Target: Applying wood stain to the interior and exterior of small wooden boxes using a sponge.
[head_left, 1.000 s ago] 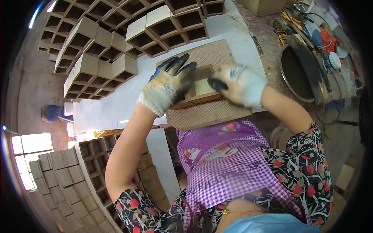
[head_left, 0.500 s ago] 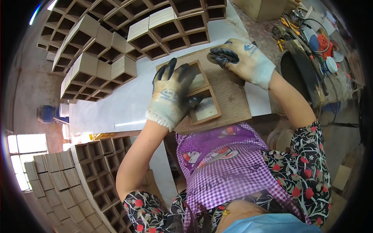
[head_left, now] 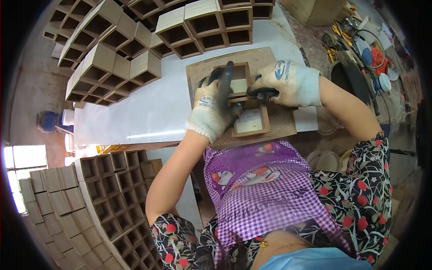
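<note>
From my remote view, two small wooden boxes (head_left: 264, 118) sit end to end on the textured mat (head_left: 284, 123) at the frame's centre, walls up around pale panels. My left hand (head_left: 212, 101) lies with fingers outstretched over their left sides; my right hand (head_left: 281, 83) curls at their right edge, though blur hides whether it grips anything. I'd judge this pair assembled but unfinished, while stacked boxes (head_left: 146, 67) at upper left look already put together.
</note>
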Demonstrator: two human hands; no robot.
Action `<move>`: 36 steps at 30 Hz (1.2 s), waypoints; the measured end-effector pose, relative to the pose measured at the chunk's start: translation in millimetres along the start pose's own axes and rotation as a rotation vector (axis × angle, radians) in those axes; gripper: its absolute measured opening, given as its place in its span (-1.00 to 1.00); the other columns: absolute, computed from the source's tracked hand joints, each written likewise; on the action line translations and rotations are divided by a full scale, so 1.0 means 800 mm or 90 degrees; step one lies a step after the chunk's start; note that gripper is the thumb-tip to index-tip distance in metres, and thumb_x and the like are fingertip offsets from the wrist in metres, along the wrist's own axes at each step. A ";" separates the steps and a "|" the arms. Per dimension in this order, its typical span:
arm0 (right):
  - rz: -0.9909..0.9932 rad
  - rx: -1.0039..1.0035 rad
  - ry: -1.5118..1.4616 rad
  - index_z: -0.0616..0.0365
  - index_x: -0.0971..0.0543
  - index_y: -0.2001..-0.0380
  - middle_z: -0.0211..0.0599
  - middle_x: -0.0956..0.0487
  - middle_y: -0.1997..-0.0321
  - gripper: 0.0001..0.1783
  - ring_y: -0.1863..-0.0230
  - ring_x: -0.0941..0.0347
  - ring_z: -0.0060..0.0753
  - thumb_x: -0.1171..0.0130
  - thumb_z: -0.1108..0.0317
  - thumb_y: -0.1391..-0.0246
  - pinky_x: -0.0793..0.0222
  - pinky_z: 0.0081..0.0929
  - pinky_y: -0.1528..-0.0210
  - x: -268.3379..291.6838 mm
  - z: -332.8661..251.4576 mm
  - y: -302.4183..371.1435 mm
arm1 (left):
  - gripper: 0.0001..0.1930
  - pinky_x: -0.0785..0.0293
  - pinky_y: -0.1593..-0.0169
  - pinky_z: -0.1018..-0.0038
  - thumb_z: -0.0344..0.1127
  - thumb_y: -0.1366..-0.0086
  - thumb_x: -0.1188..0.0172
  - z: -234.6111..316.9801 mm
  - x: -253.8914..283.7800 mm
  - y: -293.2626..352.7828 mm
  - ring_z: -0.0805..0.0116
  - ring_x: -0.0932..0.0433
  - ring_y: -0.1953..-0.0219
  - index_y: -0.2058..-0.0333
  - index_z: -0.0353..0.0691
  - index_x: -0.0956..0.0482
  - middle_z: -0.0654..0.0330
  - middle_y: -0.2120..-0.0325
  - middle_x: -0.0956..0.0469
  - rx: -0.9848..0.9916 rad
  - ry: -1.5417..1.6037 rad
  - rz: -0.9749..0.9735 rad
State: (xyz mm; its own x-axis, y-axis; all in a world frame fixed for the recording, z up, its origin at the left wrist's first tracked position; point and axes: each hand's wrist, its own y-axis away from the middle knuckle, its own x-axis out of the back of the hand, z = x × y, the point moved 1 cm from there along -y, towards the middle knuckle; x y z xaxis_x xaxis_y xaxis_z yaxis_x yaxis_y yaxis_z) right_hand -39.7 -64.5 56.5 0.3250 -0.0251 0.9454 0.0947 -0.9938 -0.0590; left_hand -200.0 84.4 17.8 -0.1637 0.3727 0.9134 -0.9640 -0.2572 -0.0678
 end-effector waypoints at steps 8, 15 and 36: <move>-0.066 0.096 0.156 0.01 -0.66 0.23 -0.23 -0.58 0.20 -0.75 0.11 -0.55 -0.13 -0.13 0.34 0.01 -0.47 -0.24 0.03 -0.027 -0.048 -0.076 | 0.33 -0.34 -0.30 0.29 -0.42 0.21 -0.59 -0.023 -0.029 0.026 0.15 -0.40 -0.21 -0.42 -0.33 0.24 -0.08 -0.18 -0.36 -0.060 0.329 0.123; -0.127 0.005 0.153 0.11 -0.67 0.25 -0.15 -0.65 0.21 -0.73 0.13 -0.60 -0.08 -0.19 0.37 0.09 -0.51 -0.24 0.08 0.005 -0.026 -0.039 | 0.05 -0.38 -0.24 0.18 -0.15 0.08 -0.49 0.002 -0.019 0.005 -0.09 -0.43 -0.13 -0.35 -0.21 -0.08 -0.07 -0.06 -0.46 -0.037 0.171 0.083; -0.048 -0.040 0.197 0.05 -0.66 0.28 -0.20 -0.58 0.27 -0.79 0.12 -0.57 -0.16 -0.17 0.39 0.04 -0.49 -0.26 0.05 0.012 -0.036 -0.011 | 0.07 -0.45 -0.14 0.15 -0.39 0.08 -0.38 0.014 -0.042 0.010 -0.02 -0.48 -0.04 -0.40 -0.13 0.03 -0.04 0.03 -0.49 0.007 0.190 0.127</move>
State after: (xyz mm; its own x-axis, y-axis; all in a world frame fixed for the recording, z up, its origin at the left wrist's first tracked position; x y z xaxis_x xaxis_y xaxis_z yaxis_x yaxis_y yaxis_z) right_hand -64.1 -59.3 75.6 0.0172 0.0260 0.9995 0.0459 -0.9986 0.0252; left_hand -199.4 59.5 -9.0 -0.4035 0.5574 0.7256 -0.9051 -0.3596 -0.2271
